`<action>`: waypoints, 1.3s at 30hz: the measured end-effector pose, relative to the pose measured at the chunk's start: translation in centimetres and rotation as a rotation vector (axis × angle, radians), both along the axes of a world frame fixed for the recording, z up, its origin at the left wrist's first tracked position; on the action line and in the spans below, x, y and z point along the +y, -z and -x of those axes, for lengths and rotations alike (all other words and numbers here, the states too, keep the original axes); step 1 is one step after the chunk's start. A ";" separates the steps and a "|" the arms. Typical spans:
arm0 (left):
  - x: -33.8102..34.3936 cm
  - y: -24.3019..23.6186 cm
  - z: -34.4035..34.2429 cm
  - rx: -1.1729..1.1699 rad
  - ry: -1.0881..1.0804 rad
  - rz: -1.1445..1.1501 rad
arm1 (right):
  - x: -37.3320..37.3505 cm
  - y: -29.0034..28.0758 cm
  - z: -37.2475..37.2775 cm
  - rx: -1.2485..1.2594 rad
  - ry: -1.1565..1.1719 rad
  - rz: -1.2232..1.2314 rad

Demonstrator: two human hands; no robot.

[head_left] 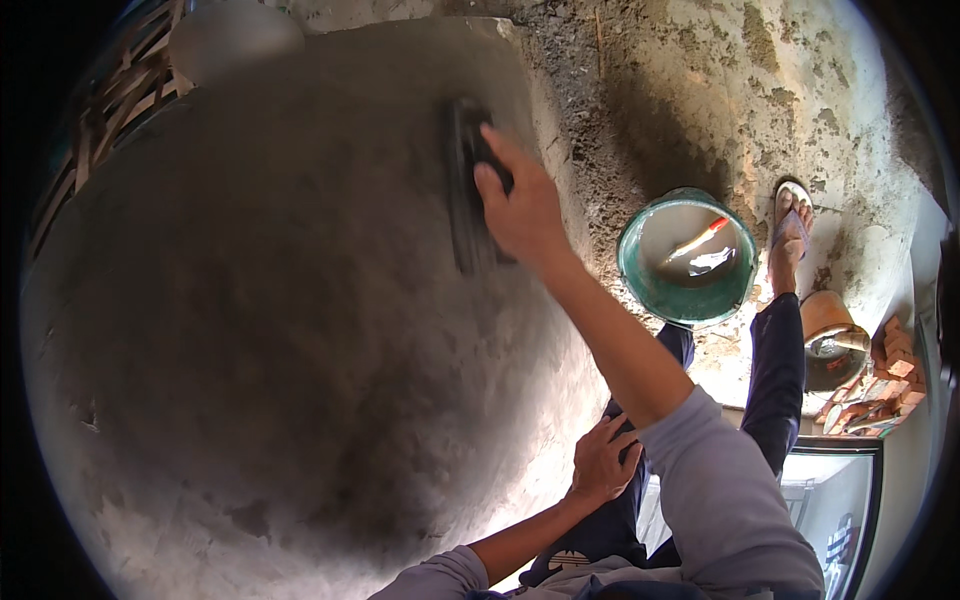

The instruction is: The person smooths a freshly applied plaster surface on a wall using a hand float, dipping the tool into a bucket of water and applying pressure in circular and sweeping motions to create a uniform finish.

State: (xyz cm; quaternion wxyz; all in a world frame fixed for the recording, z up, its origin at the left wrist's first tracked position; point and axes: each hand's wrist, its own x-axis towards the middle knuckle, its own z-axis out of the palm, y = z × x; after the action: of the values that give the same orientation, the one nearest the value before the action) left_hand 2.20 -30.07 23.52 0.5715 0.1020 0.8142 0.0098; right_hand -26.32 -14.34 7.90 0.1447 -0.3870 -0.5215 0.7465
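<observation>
My right hand (520,195) is closed on a dark rectangular float (466,225), which lies against grey, freshly plastered mortar (250,280) in the upper right part of that broad surface. The float is slightly smeared by motion. Lower down, my left hand (600,460) rests on my dark-trousered leg with its fingers apart and holds nothing. Right of the plastered surface stands a green bucket (670,295) of cloudy water, with a red-and-pale brush handle (700,240) in it.
My sandaled foot (790,225) stands on stained concrete (830,100). An orange bucket (828,310) and stacked bricks (897,365) are at the right, above a glass-fronted frame (830,500). Wooden slats (100,130) show at the upper left. Crumbled mortar (580,100) lines the plastered surface's edge.
</observation>
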 end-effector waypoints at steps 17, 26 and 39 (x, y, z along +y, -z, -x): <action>-0.9 0.6 -0.4 -0.005 -0.023 -0.023 | 0.8 0.6 0.8 -0.049 -0.011 -0.004; -0.3 0.6 0.0 0.109 0.041 -0.120 | 1.0 1.5 0.2 -0.031 -0.009 0.000; -0.7 0.7 -1.5 -0.020 -0.069 0.025 | -3.2 -2.0 -3.6 0.106 -0.071 -0.057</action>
State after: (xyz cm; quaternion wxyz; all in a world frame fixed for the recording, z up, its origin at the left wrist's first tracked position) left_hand 3.67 -30.82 22.84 0.5801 0.0666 0.8116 0.0206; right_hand -22.67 -17.59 9.89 0.1568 -0.3239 -0.5476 0.7554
